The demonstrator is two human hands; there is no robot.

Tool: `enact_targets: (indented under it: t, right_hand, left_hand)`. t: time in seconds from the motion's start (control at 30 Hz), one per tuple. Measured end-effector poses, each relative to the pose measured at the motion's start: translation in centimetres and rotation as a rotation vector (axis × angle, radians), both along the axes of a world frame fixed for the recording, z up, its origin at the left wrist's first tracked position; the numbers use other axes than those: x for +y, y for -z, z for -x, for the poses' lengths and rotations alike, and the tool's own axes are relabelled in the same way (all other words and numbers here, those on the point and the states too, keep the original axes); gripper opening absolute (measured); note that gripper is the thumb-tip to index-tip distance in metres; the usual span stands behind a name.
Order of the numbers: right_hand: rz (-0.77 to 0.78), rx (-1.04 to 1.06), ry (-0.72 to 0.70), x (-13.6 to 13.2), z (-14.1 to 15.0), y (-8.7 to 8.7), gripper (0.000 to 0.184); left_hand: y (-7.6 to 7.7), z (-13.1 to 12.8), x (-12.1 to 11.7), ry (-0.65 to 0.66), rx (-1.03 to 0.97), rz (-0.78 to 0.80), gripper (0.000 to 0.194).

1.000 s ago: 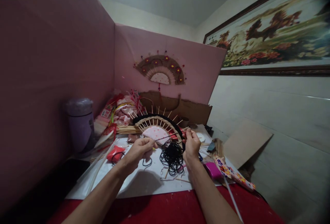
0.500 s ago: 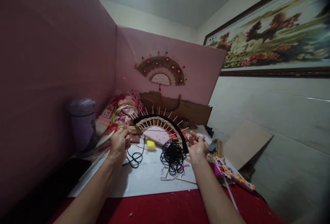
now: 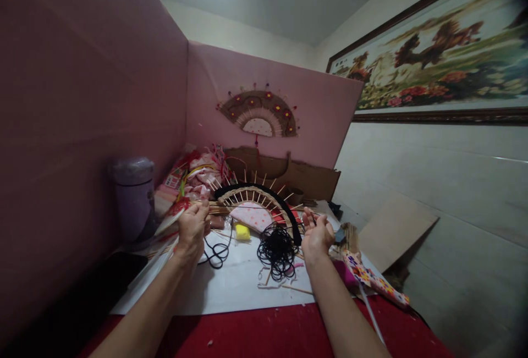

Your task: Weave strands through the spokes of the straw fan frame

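A thin black cord point(image 3: 236, 207) runs nearly straight between my two hands. My left hand point(image 3: 193, 228) is closed on one end of the stretch, fingers pinched. At the other side my right hand point(image 3: 317, 232) grips the cord, palm turned up and fingers curled. Behind the cord stands a half-made fan point(image 3: 251, 216) with a polka-dot half-round base, sticks fanning out, a woven tan band and a black outer band. A tangled heap of black cord point(image 3: 277, 251) lies in front of the fan's right end, and a loose loop hangs below my left hand.
A yellow packet point(image 3: 242, 231) lies on the white sheet point(image 3: 231, 292) over a red cloth point(image 3: 231, 336). A purple bottle point(image 3: 134, 201) stands left. A flowered glue gun-like thing point(image 3: 375, 278) lies right. A finished fan point(image 3: 259, 113) hangs on the pink panel; cardboard point(image 3: 317, 179) leans below.
Both hands stay almost in place with the cord stretched between them. The view has shifted very slightly; the fan and cord heap have not visibly moved on the sheet.
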State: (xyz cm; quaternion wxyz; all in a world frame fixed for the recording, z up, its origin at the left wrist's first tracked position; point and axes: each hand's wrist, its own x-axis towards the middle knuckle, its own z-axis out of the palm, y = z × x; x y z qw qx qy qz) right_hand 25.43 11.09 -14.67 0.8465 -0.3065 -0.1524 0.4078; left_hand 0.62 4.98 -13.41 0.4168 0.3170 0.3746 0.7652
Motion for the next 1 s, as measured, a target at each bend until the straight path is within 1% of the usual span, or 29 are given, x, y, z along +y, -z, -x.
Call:
enact_targets:
  t: [0.17, 0.23, 0.27, 0.3, 0.37, 0.4, 0.43, 0.47, 0.5, 0.53, 0.57, 0.63, 0.67, 0.77, 0.8, 0.83, 0.87, 0.9, 0.93, 1.0]
  right_hand:
    - [0.007, -0.07, -0.014, 0.5, 0.2, 0.4, 0.021]
    - [0.046, -0.169, -0.04, 0.6, 0.5, 0.7, 0.02]
    - [0.076, -0.279, -0.061, 0.6, 0.7, 0.9, 0.019]
    - [0.103, -0.434, -0.073, 0.4, 0.9, 1.0, 0.018]
    - [0.121, -0.811, -0.05, -0.2, 1.5, 1.1, 0.015]
    - [0.092, -0.983, -0.006, -0.7, 1.9, 1.1, 0.013]
    - [0.047, -1.096, 0.043, -1.3, 2.3, 1.0, 0.011]
    - [-0.002, -1.151, 0.054, -1.8, 2.8, 0.8, 0.012]
    - [-0.07, -1.166, 0.016, -2.4, 3.2, 0.5, 0.014]
    - [-0.138, -1.151, -0.053, -2.9, 3.7, 0.3, 0.015]
    - [-0.204, -1.124, -0.144, -3.4, 4.2, 0.1, 0.016]
    - [-0.3, -1.077, -0.38, -4.2, 5.1, -0.2, 0.017]
    - [-0.312, -1.051, -0.492, -4.5, 5.5, -0.2, 0.021]
    - [-0.264, -1.002, -0.837, -5.3, 6.7, 0.2, 0.043]
    - [-0.243, -0.988, -0.93, -5.4, 7.0, 0.5, 0.044]
    - [-0.227, -0.973, -0.99, -5.5, 7.2, 0.7, 0.039]
    - [-0.216, -0.957, -1.011, -5.6, 7.4, 0.9, 0.031]
    - [-0.21, -0.94, -0.992, -5.6, 7.6, 1.1, 0.024]
    - [-0.207, -0.93, -0.943, -5.6, 7.6, 1.2, 0.022]
    - [-0.212, -0.943, -0.797, -5.4, 7.5, 1.3, 0.024]
  left_hand:
    - [-0.3, -0.5, -0.5, 0.012, 0.068, -0.045, 0.035]
    - [-0.4, -0.7, -0.7, 0.002, 0.109, -0.053, 0.034]
    - [-0.5, -0.8, -0.8, 0.001, 0.131, -0.055, 0.033]
    - [-0.6, -1.0, -0.8, 0.007, 0.153, -0.055, 0.032]
    - [-0.7, -1.2, -0.9, 0.028, 0.197, -0.053, 0.03]
    - [-0.7, -1.3, -1.0, 0.041, 0.215, -0.053, 0.029]
    - [-0.6, -1.5, -1.0, 0.054, 0.23, -0.055, 0.029]
    - [-0.6, -1.6, -1.1, 0.069, 0.24, -0.058, 0.029]
    - [-0.6, -1.8, -1.2, 0.089, 0.245, -0.057, 0.029]
    - [-0.5, -2.0, -1.2, 0.114, 0.246, -0.053, 0.029]
    - [-0.5, -2.2, -1.3, 0.142, 0.244, -0.045, 0.03]
    - [-0.4, -2.6, -1.4, 0.198, 0.237, -0.028, 0.031]
    - [-0.4, -2.8, -1.5, 0.221, 0.237, -0.026, 0.031]
    - [-0.4, -3.3, -1.8, 0.252, 0.263, -0.036, 0.031]
    - [-0.4, -3.4, -1.9, 0.254, 0.269, -0.038, 0.031]
    - [-0.3, -3.4, -1.9, 0.253, 0.269, -0.039, 0.031]
    - [-0.3, -3.4, -1.8, 0.251, 0.264, -0.038, 0.03]
    - [-0.2, -3.3, -1.7, 0.244, 0.259, -0.035, 0.03]
    - [-0.1, -3.2, -1.6, 0.226, 0.262, -0.032, 0.029]
    - [0.2, -2.9, -1.2, 0.14, 0.322, -0.026, 0.027]
